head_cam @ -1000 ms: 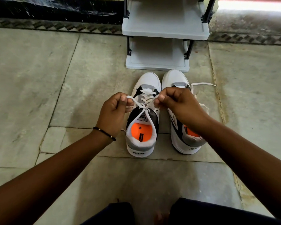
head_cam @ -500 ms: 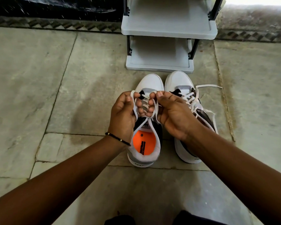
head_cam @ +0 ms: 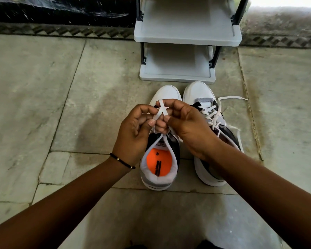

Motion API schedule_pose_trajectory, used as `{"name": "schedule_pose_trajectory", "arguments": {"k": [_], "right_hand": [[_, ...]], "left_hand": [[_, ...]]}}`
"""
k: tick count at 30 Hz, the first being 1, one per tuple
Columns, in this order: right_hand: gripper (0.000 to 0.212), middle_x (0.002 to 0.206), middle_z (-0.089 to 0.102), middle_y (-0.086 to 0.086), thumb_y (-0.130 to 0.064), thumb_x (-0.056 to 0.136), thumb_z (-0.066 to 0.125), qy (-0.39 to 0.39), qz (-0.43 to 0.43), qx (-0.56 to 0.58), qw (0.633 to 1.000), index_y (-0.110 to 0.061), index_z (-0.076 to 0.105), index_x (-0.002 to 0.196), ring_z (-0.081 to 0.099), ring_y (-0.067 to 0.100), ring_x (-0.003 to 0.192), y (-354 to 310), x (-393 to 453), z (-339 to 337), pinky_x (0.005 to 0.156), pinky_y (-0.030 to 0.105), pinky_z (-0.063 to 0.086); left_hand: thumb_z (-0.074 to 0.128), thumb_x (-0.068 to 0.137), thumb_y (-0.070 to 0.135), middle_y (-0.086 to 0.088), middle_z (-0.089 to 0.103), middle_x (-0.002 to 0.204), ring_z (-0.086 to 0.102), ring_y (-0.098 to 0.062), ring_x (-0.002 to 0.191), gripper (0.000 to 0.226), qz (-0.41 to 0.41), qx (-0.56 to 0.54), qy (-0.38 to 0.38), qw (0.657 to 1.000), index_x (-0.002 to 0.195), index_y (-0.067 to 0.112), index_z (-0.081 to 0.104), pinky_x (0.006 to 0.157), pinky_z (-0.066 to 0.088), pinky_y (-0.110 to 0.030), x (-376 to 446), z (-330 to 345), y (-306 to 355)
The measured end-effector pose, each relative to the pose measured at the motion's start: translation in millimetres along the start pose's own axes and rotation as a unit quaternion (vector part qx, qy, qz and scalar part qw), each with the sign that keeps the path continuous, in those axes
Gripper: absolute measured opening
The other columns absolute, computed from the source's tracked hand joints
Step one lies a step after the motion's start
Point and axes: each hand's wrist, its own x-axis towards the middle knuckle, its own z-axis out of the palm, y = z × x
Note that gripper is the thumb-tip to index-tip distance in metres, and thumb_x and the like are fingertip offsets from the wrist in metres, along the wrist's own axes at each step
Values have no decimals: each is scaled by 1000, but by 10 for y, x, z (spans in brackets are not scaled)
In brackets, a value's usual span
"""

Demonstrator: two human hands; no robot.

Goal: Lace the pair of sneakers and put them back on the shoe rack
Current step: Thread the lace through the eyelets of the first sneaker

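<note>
Two sneakers side by side on the stone floor, toes toward the shoe rack and just short of its bottom shelf. Left sneaker nearest the left hand, orange insole showing through the opening; middle of the upper hidden behind both hands. Left hand curled, thumb and fingers pinched on a white lace; thin black bracelet at the wrist. Right hand closed on the same lace from the other side, fingertips touching those of the left. Lace crossed in a small X between the two hands, two strands running down from there toward the tongue. Whether a knot already sits under the fingers: hard to tell, probably only crossed loops. Right sneaker partly covered by the right wrist and forearm, heel mostly hidden; its lace threaded through the eyelets but untied, loose ends trailing onto the floor to the right. Rack cut off at the top edge, two grey shelves visible. Dark clothing barely in view at the bottom edge.
</note>
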Motion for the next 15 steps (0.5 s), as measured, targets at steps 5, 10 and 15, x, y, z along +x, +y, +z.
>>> {"name": "schedule_pose_trajectory", "arguments": {"k": [5,10,15], "right_hand": [[20,79,50,27,15,84,50,60,-3,-53,997,-1,49,97,54,22,54,-55,-24,-14,50,22,48],[13,58,62,9,10,80,62,97,11,-51,994,0,57,87,52,0,36,-99,-71,-44,36,10,38],[7,63,68,13,6,80,62,81,23,-48,995,-1,63,80,60,9,42,-88,-98,-40,42,16,45]], "left_hand": [[47,90,-4,17,74,72,68,0,69,25,-12,-11,-13,1000,89,19,57,68,52,-11,-19,1,39],[51,87,-4,13,74,70,66,-3,65,22,-38,-32,-40,998,85,15,63,66,53,-13,-39,-18,50],[54,84,-1,7,74,64,68,-7,59,18,-97,-67,-54,991,94,14,52,62,54,-17,-18,-41,70]]}}
